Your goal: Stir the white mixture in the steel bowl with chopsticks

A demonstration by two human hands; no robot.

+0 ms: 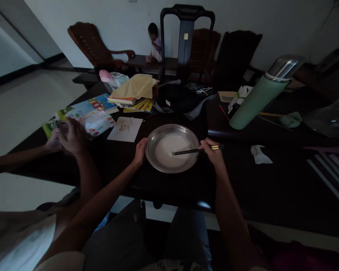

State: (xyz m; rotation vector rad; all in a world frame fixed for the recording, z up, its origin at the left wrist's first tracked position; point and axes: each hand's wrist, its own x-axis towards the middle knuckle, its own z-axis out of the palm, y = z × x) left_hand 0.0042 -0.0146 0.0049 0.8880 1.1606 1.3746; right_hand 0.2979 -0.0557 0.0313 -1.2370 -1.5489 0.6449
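A shallow, round metal dish (193,162) stands on the dark table in front of me, with a whitish, milky mixture (166,145) covering its bottom. My left hand (141,150) is closed on the dish's left rim. In my right hand (213,151), at the right rim, is a pair of dark chopsticks (188,151) with gold bands near the top. Their tips point left and dip into the mixture. Left of the dish, a white sheet of paper (131,136) carries a small heap of thin, pale sticks (123,125).
At my left, another person's hands (72,137) hold something blurred. Behind the dish lie stacked books (142,105) and a black bag (176,97). A green thermos (255,99) stands at the right, with a crumpled tissue (260,154) nearer me. A child (156,43) sits beyond the table.
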